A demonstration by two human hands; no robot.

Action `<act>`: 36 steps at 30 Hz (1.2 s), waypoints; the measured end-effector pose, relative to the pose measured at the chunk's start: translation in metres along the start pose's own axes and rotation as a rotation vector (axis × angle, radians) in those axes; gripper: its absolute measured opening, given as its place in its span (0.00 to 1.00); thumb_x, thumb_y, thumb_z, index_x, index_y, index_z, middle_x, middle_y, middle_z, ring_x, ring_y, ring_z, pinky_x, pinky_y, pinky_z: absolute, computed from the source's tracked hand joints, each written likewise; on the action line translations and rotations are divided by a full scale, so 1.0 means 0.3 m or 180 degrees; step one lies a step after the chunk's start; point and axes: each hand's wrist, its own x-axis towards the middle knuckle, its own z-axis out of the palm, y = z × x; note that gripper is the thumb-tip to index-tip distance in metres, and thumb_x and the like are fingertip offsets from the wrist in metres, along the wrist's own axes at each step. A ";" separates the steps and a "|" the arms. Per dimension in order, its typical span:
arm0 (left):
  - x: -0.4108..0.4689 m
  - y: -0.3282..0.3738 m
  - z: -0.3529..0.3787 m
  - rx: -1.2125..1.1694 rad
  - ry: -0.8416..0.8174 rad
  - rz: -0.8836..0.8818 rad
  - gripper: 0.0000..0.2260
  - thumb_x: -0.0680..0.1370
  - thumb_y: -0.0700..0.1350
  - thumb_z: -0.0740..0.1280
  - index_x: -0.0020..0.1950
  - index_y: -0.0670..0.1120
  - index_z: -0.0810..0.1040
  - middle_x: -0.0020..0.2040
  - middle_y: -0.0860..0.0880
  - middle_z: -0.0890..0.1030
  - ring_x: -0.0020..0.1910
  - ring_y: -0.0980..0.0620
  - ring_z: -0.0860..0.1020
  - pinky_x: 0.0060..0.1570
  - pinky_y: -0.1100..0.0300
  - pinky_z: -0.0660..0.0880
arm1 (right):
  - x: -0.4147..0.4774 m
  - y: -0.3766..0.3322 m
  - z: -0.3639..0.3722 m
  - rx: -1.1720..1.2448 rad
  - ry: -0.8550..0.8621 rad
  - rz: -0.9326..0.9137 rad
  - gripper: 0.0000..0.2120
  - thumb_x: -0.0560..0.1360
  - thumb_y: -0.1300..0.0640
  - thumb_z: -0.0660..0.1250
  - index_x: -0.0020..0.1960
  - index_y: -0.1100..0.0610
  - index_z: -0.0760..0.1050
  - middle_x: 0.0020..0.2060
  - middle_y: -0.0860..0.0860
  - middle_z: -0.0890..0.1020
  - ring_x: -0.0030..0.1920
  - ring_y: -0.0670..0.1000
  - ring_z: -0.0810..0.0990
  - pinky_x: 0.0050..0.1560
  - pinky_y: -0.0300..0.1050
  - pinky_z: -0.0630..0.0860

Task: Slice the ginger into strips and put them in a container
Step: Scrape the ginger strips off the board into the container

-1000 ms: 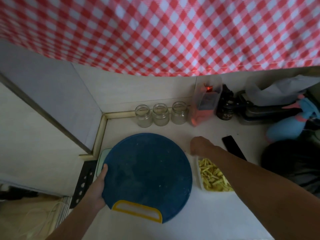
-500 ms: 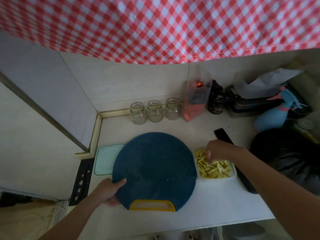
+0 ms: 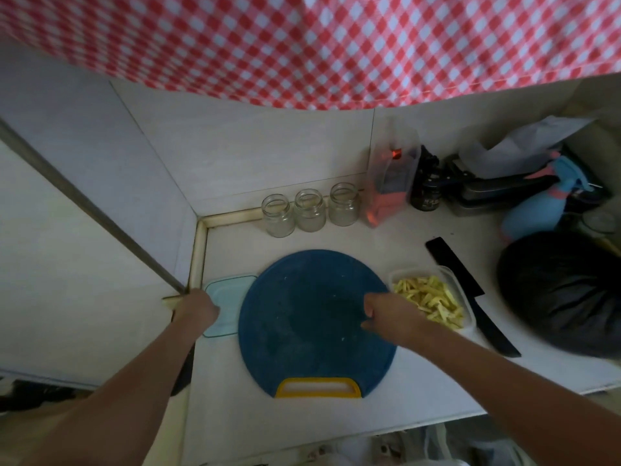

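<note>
Noting layout: ginger strips [image 3: 430, 299] lie heaped in a clear rectangular container [image 3: 467, 309] on the counter [image 3: 437, 371], just beside the right rim of the round blue cutting board [image 3: 302, 324]. No whole ginger shows on the board, only pale specks, so slicing and transfer look finished. A teal lid [image 3: 232, 287] lies flat at the board's left rim, partly tucked under it. The left hand [image 3: 198, 307] rests on the lid's near-left edge with fingers curled down; whether it actually grips the lid cannot be told. The right hand [image 3: 389, 312] hovers over the board's right side, fingers loosely curled, nothing seen in it, knuckles just short of the container. Key relation: lid and container sit on opposite sides of the board, lid nearest the left hand, container nearest the right. The container's long axis runs far-left to near-right. Judgement: if capping comes next, the lid must cross the board rightward and turn to match that axis. A black knife [image 3: 494, 331] lies just right of the container.
</note>
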 end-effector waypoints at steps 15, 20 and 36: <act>0.051 0.000 0.021 -0.0823 0.0397 -0.0144 0.10 0.78 0.39 0.64 0.38 0.38 0.74 0.36 0.42 0.78 0.37 0.45 0.78 0.29 0.58 0.70 | 0.019 -0.067 0.113 -0.0571 -0.0072 0.0620 0.18 0.79 0.57 0.60 0.67 0.59 0.65 0.61 0.57 0.73 0.59 0.56 0.77 0.50 0.45 0.75; 0.048 0.022 0.008 -0.1389 -0.0041 -0.0327 0.12 0.78 0.46 0.66 0.42 0.36 0.74 0.46 0.39 0.79 0.42 0.43 0.77 0.39 0.56 0.72 | 0.015 -0.084 0.101 -0.0571 -0.0036 0.0659 0.17 0.79 0.57 0.60 0.67 0.60 0.65 0.61 0.58 0.73 0.59 0.56 0.77 0.46 0.43 0.70; -0.290 0.287 -0.201 -0.0784 0.1574 0.2410 0.11 0.71 0.39 0.69 0.38 0.46 0.67 0.30 0.53 0.68 0.29 0.52 0.68 0.27 0.60 0.61 | 0.020 -0.098 -0.042 0.2797 0.0122 0.0788 0.16 0.77 0.46 0.65 0.46 0.60 0.74 0.40 0.52 0.81 0.43 0.57 0.84 0.37 0.38 0.78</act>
